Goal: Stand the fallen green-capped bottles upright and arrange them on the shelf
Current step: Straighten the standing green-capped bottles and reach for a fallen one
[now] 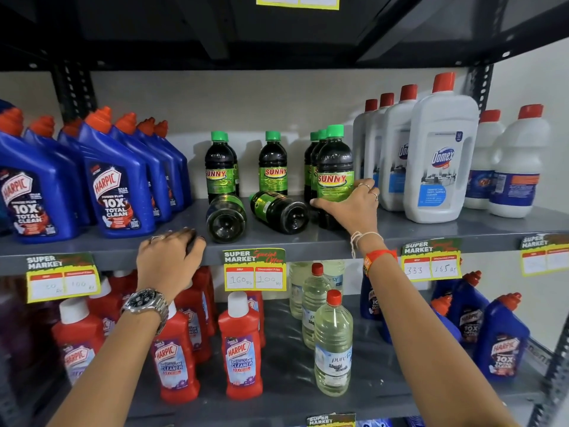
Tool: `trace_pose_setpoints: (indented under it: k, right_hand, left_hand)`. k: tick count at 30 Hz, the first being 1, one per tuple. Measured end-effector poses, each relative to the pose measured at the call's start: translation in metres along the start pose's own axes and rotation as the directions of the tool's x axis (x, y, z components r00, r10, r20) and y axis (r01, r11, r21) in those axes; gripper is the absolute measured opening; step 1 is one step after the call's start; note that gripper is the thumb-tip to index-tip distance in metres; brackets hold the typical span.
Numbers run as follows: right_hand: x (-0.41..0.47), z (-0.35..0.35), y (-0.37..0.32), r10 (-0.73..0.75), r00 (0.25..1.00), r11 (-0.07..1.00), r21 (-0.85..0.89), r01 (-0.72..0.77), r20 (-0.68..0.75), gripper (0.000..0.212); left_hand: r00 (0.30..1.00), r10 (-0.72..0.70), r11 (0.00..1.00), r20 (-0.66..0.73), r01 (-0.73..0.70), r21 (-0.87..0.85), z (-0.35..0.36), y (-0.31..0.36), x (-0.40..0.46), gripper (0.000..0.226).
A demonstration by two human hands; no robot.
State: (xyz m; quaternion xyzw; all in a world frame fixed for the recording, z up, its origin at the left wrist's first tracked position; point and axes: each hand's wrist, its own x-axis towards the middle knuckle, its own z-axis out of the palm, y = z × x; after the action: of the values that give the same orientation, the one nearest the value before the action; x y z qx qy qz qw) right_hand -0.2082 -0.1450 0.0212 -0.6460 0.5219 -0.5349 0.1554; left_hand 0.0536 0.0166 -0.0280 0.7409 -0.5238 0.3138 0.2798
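The right hand [349, 208] grasped an upright front bottle [335, 177], while the left hand [167, 261] rested unclenched on the shelf edge [308, 245]. Two fallen bottles [226, 218] lay just beside; a careless push could have rolled them off.

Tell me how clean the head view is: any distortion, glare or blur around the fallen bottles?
Head view: wide-angle bend bows the shelf edge and leans the Domex bottle; soft glare spots on the two fallen bottles, labels hard to read; the upper shelf underside is dark; the right hand on a standing bottle and the left hand are sharp; the corners soften.
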Motion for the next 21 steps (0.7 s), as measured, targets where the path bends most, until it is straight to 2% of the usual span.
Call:
trace_pose_setpoints:
  k: [3,7,10,11,13,15,17,19,21]
  right_hand:
    - [-0.001,0.001,-0.002,-0.031,0.999,0.998,-0.060,0.029,-0.038,0.108]
    - [0.000,-0.002,-0.007,0.033,0.999,0.999,0.041,-0.034,0.021,0.089]
    - [-0.004,-0.002,-0.010,0.037,0.999,0.998,0.058,-0.038,0.010,0.093]
    - [-0.008,-0.002,-0.013,0.041,0.999,0.998,0.038,-0.040,-0.023,0.098]
    - [-0.017,-0.006,-0.025,-0.027,0.983,1.000,-0.018,0.024,-0.182,0.097]
    - [-0.025,-0.010,-0.042,-0.199,0.905,0.979,-0.037,0.200,-0.376,0.081]
    - [-0.030,-0.011,-0.062,-0.351,0.815,0.927,-0.046,0.373,-0.462,0.065]
    - [-0.030,-0.008,-0.081,-0.468,0.812,0.871,-0.027,0.490,-0.348,0.054]
    - [-0.027,0.003,-0.096,-0.553,0.827,0.833,-0.082,0.547,-0.098,0.054]
  left_hand:
    - [1.000,0.001,1.000,0.003,-0.001,0.001,0.000,0.000,0.000,0.047]
    - [1.000,-0.002,1.000,0.003,0.002,-0.001,-0.001,0.001,-0.001,0.046]
    - [1.000,-0.001,1.000,0.003,0.001,-0.015,-0.002,0.002,-0.002,0.047]
    - [1.000,0.001,1.000,0.001,-0.001,-0.021,-0.002,0.002,-0.002,0.048]
    - [1.000,0.000,1.000,0.004,0.000,-0.026,-0.002,0.002,-0.002,0.049]
    - [1.000,-0.002,1.000,0.006,0.002,-0.026,-0.003,0.001,-0.001,0.050]
    - [1.000,-0.005,0.999,0.009,0.006,-0.032,-0.003,0.001,-0.001,0.050]
    - [1.000,0.009,0.999,0.013,-0.008,-0.037,-0.005,0.000,-0.002,0.052]
    - [0.999,0.038,0.999,0.031,-0.037,-0.024,-0.007,-0.001,-0.003,0.056]
